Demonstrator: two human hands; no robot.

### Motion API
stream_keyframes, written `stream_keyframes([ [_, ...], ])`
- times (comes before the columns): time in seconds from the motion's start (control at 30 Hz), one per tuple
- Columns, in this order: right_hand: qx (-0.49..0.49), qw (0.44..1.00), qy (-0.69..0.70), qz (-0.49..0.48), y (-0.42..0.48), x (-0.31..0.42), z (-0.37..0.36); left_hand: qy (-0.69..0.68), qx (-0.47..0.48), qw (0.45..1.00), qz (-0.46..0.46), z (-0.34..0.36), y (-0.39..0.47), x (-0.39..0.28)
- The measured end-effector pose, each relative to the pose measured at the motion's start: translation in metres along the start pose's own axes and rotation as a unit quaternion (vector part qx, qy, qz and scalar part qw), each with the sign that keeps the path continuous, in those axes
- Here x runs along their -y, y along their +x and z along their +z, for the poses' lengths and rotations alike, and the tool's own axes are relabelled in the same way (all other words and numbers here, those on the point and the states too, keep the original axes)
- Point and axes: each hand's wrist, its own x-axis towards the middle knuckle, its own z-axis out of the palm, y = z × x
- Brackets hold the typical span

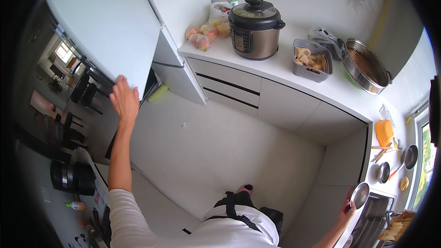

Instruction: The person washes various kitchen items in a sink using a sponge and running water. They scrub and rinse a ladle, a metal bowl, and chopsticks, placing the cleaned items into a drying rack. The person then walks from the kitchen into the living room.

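Note:
At the left, my left hand (124, 100) is raised against the lower edge of a large white door (106, 24), which looks like an upper refrigerator door standing ajar. Its fingers lie on the door's face, and I see nothing held in it. My right hand (347, 208) grips a small round stainless steel bowl (359, 195) by its rim. That bowl is tilted, above the front edge of the counter by the sink (370, 222). Behind the door's lower corner shows the lower part of the refrigerator (168, 60).
An electric pressure cooker (255, 32), bagged apples (203, 36), a grey plastic basket (311, 70) and a large steel steamer pan (367, 65) stand on the counter. Near the window are an orange basket (384, 132), another metal bowl (383, 173) and a small pan (410, 156). A green gourd (158, 93) lies by the refrigerator.

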Motion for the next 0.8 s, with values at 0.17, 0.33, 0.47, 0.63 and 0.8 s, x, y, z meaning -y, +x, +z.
stream_keyframes([
  [0.17,-0.057,0.998,-0.012,-0.030,-0.028,-0.016,0.029,0.019,0.024,0.995,-0.096,0.059,-0.004,0.098],
  [0.33,-0.112,0.993,-0.018,-0.037,-0.048,-0.008,0.014,-0.388,0.170,0.905,-0.038,0.097,-0.047,0.012],
  [0.47,-0.134,0.990,-0.015,-0.051,-0.072,0.005,-0.003,-0.616,0.446,0.649,-0.002,0.042,-0.102,-0.175],
  [0.63,-0.166,0.984,-0.021,-0.058,-0.107,0.029,-0.025,-0.648,0.591,0.434,0.207,-0.114,-0.190,-0.382],
  [0.8,-0.200,0.977,-0.052,-0.049,-0.139,0.068,-0.069,-0.647,0.622,0.226,0.377,-0.312,-0.299,-0.491],
])
